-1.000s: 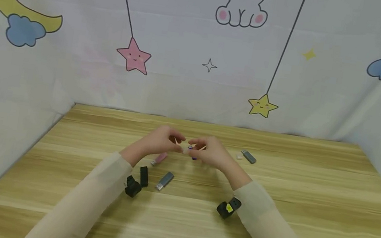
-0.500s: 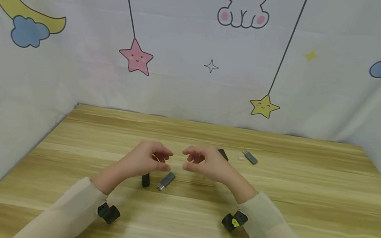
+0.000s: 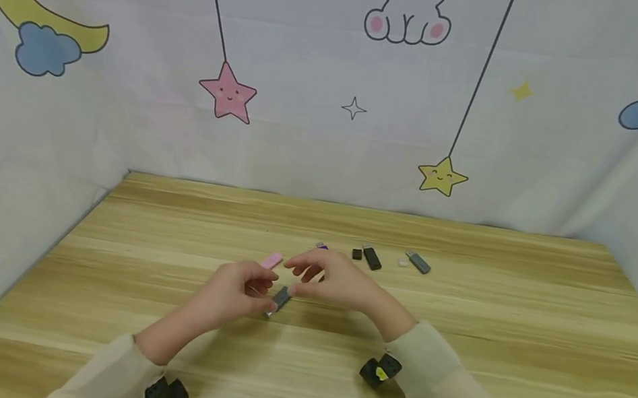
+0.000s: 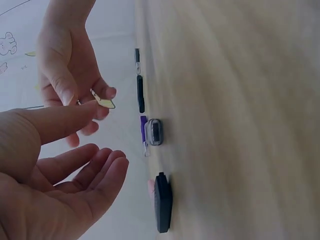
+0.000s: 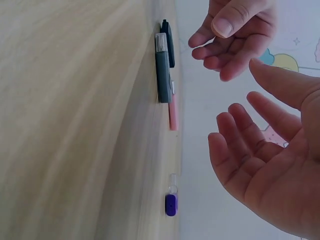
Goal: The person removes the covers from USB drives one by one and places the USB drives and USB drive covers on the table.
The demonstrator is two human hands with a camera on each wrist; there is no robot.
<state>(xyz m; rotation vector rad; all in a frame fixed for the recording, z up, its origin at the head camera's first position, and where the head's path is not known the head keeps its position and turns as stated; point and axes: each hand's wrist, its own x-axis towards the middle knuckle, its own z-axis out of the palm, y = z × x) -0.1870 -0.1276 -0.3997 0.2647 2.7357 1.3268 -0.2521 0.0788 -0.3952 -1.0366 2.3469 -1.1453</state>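
Observation:
My left hand (image 3: 232, 292) hovers over the table with thumb and fingers apart, and nothing is held between them. Beneath its thumb lies a grey USB stick (image 3: 282, 298) with a metal plug, seen lengthwise in the right wrist view (image 5: 163, 75). My right hand (image 3: 338, 280) is just to the right with relaxed, spread fingers and an empty palm; its thumb tip overlaps the stick's upper end in the head view. Behind the left hand is a pink USB stick (image 3: 271, 260). A black stick (image 4: 163, 202) lies close by, hidden by the left hand in the head view.
Farther back, a purple USB stick (image 3: 322, 246) lies partly behind the right hand. To its right are a small dark cap (image 3: 357, 254), a black USB stick (image 3: 372, 257), a small pale cap (image 3: 402, 263) and another grey USB stick (image 3: 419, 263). A printed curtain (image 3: 299, 162) stands behind the table.
A second ago both hands met over the purple stick, with a small pale thing at their fingertips. They parted, and both have come nearer the front, the right hand also moving left.

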